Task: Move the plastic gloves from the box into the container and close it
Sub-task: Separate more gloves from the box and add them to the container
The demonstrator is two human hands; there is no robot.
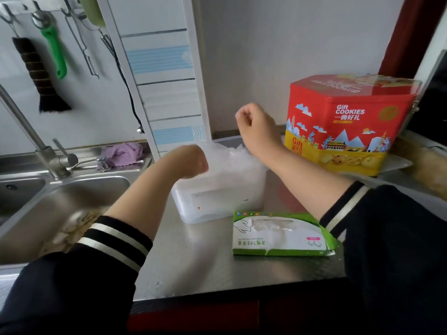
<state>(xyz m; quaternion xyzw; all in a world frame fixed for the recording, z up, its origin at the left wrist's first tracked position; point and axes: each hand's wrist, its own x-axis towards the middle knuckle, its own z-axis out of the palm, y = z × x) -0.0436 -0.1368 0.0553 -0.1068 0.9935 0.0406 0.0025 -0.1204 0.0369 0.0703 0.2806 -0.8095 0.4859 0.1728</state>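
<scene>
Left hand: curled at the container's left rim, fingers hidden in the gloves; whether it grips them cannot be told.
Container: white, lid off, long axis left to right, heaped with plastic gloves.
Right hand: fisted above the container's right rear corner, probably pinching a thin glove.
Box: green, just right and in front of the container, nearer the right arm.

Red tin: "Gift COOKIES". Glove box: "TPE".
</scene>
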